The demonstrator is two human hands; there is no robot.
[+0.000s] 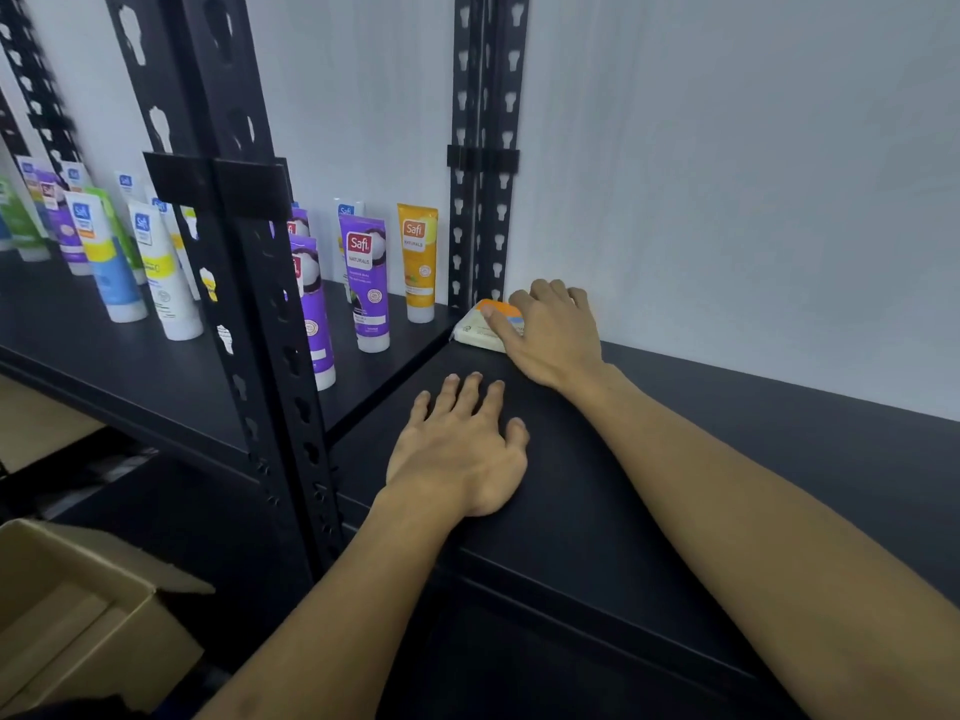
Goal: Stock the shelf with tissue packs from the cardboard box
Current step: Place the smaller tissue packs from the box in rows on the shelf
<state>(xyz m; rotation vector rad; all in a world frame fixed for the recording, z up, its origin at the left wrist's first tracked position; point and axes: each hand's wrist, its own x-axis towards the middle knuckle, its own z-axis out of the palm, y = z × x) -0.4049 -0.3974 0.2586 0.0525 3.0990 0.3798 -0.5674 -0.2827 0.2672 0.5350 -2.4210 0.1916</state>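
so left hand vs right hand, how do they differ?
The left hand lies flat, fingers spread, on the bare shelf; the right hand holds the tissue pack. The left hand is nearer the front edge; the right hand reaches the back corner. Both are palm down.

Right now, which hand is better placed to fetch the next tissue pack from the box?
Left. The left hand lies flat and free on the shelf, nearer the cardboard box; the right hand holds the tissue pack.
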